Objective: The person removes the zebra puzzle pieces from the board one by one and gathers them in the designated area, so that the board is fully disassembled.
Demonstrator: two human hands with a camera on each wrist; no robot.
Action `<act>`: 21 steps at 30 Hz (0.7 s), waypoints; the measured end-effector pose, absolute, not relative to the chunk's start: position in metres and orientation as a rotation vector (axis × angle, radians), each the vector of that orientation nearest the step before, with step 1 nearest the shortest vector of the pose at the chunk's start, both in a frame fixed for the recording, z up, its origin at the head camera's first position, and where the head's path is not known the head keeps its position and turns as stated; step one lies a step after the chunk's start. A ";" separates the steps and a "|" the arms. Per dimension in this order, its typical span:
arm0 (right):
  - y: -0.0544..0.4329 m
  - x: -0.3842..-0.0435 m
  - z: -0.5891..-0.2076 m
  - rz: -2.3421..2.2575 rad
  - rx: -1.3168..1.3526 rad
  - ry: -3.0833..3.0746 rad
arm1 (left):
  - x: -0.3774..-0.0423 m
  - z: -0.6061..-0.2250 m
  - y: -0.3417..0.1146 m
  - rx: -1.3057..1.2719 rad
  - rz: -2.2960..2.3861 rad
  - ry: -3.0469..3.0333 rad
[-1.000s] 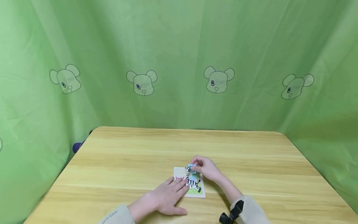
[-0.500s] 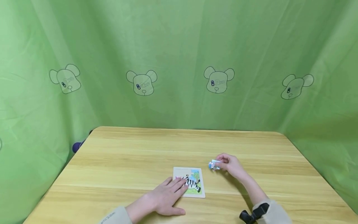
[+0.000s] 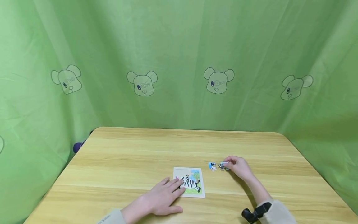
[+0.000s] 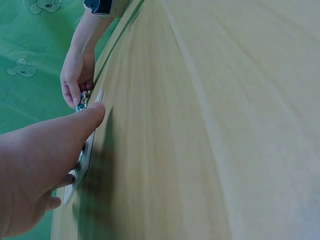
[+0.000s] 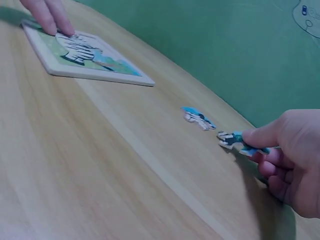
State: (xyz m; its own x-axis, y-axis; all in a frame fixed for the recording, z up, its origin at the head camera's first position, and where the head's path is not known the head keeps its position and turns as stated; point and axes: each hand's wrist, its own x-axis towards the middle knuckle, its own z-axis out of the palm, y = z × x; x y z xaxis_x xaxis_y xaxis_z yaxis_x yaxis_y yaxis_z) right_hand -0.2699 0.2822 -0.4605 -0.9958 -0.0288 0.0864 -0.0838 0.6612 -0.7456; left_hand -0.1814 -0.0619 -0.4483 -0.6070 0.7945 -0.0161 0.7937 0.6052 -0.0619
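A small zebra jigsaw puzzle in a white-rimmed frame [image 3: 203, 195] lies on the table. My left hand [image 3: 165, 196], fingers straight, rests on its left side and covers part of the picture. Pinched between thumb and fingers of my right hand [image 3: 240, 168] is a puzzle piece [image 5: 234, 140] with black-and-white and blue-green print. Just left of it, a second puzzle piece [image 5: 198, 118] with blue and white print lies flat on the wood. In the left wrist view, the frame shows edge-on behind my left thumb [image 4: 90, 117].
The wooden table [image 3: 134, 149] reaches back to a green curtain [image 3: 179, 37] printed with bear heads. A purple object [image 3: 77, 147] shows past the table's left edge. A black strap [image 3: 260, 210] sits on the right sleeve.
My right hand has moved right from over the puzzle, with a piece in its grip. The blue and white piece now lies uncovered beside it. My left hand has slid slightly left.
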 end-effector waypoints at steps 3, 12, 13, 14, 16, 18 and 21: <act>0.280 -0.271 -0.462 1.111 0.121 -2.832 | -0.181 -0.450 -0.065 -1.392 0.096 -2.782; 0.278 -0.274 -0.465 0.992 0.132 -2.887 | -0.180 -0.454 -0.068 -1.395 0.078 -2.771; 0.278 -0.274 -0.464 0.993 0.132 -2.889 | -0.180 -0.454 -0.068 -1.395 0.077 -2.771; 0.278 -0.274 -0.464 0.992 0.140 -2.892 | -0.180 -0.454 -0.068 -1.395 0.079 -2.769; 0.278 -0.273 -0.463 0.991 0.152 -2.894 | -0.181 -0.454 -0.067 -1.395 0.081 -2.770; 0.277 -0.273 -0.462 0.983 0.163 -2.897 | -0.181 -0.454 -0.067 -1.396 0.084 -2.768; 0.277 -0.272 -0.461 0.959 0.175 -2.902 | -0.181 -0.454 -0.067 -1.396 0.079 -2.771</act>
State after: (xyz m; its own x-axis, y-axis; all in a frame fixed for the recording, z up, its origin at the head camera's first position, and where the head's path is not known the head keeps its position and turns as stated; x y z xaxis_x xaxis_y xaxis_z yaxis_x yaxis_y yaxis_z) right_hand -0.2716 0.2774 -0.4612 -0.9902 -0.0830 0.1120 -0.1334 0.7973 -0.5887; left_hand -0.1809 -0.0672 -0.4541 -0.5946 0.8039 0.0108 0.8020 0.5940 -0.0626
